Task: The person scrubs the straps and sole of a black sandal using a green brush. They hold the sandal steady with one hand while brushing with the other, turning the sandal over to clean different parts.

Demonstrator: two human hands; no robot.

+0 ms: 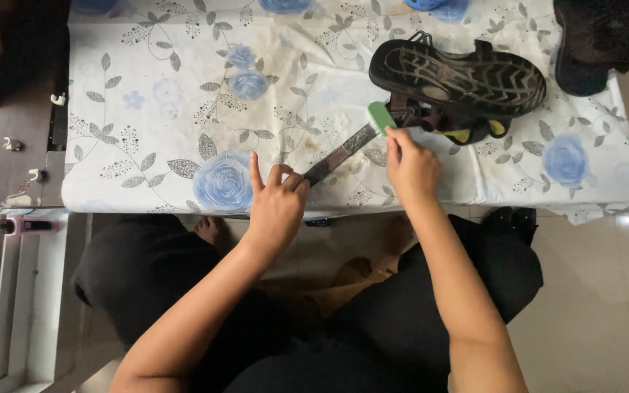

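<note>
The tool [351,145], a long flat thing with a dark striped handle and a green end, lies slanted between the two hands, and both hold it. The left hand [278,207] is closed on the lower end of the handle, with its index finger standing straight up and free. The right hand [410,169] pinches the tool just behind the green end, fingers closed narrow on it. This green end touches, or almost touches, the sandal [460,84], which lies just beyond the right hand with its dark ribbed sole turned up and its straps below; I cannot tell if there is real contact. So the step in hand seems to be work on the side of the sandal, near the straps, perhaps scraping or cleaning. In my judgement the next move calls for firm pressure from the right hand, while the left one guides the handle, and the sandal may slide because no hand holds it. All this lies on a counter covered by a cloth [183,87] with blue roses. Another dark shoe [584,51] lies farther off, beyond the sandal and to the right.
</note>
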